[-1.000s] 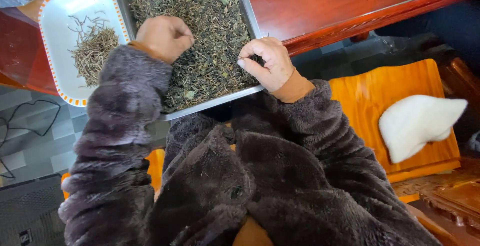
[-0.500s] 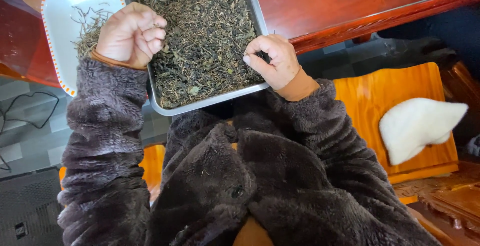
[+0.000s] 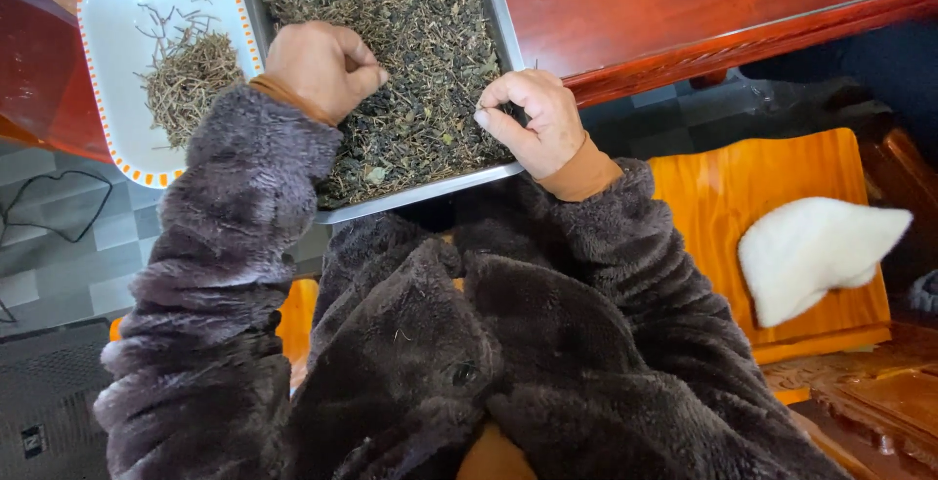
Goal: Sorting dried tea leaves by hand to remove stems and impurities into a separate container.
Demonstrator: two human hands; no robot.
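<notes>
Dark fuzzy fleece sleeves (image 3: 547, 343) fill the near half of the view, both forearms reaching away from the seated person toward a red-brown lacquered table (image 3: 703, 11). Near right, a white fluffy cushion (image 3: 816, 255) lies on an orange wooden stool (image 3: 743, 196), well apart from the work. Beyond the cuffs, a metal tray (image 3: 420, 196) overhangs the table's near edge, apparently drawn close so both hands can work in it; it is heaped with dried dark-green tea leaves (image 3: 410, 40). The right hand (image 3: 532, 118) rests at the tray's near right corner, wrist bent, thumb and forefinger pressed together on what looks like a thin stem, too small to tell for certain. The left hand (image 3: 322, 69) hovers over the tray's left side, curled into a loose fist, knuckles up; whether it encloses anything cannot be told. Just left of the tray, touching its side, a white dish with an orange-dashed rim (image 3: 98, 109) holds a small pile of sorted stalks (image 3: 186, 74), seemingly kept apart from the leaves.
</notes>
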